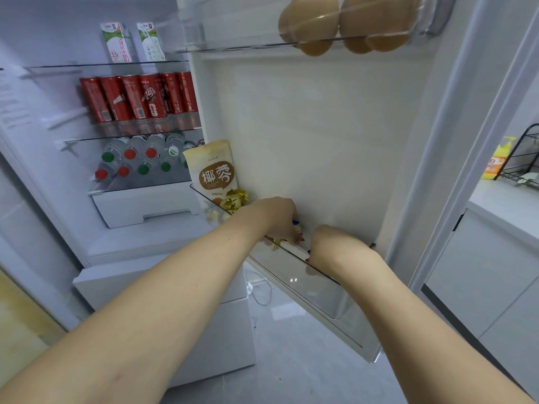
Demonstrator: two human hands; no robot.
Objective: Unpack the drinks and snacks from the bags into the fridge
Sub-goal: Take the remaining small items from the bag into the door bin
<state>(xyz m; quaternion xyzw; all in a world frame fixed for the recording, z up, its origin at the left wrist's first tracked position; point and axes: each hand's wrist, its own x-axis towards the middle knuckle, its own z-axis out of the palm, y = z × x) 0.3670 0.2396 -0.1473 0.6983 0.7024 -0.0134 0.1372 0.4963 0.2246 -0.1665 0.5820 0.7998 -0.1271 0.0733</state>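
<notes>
Inside the door bin (320,290), both hands (274,217) (329,243) handle wrapped snacks (236,201).

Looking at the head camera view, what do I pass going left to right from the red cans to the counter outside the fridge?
Red cans → snack pouch → gold-wrapped candies → left hand → right hand → yellow bottle → black wire rack.

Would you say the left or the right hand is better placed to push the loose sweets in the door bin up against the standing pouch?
Probably the left hand: it is already among the gold-wrapped sweets, next to the pouch. The right hand sits farther along the door bin, away from the pouch.
</notes>
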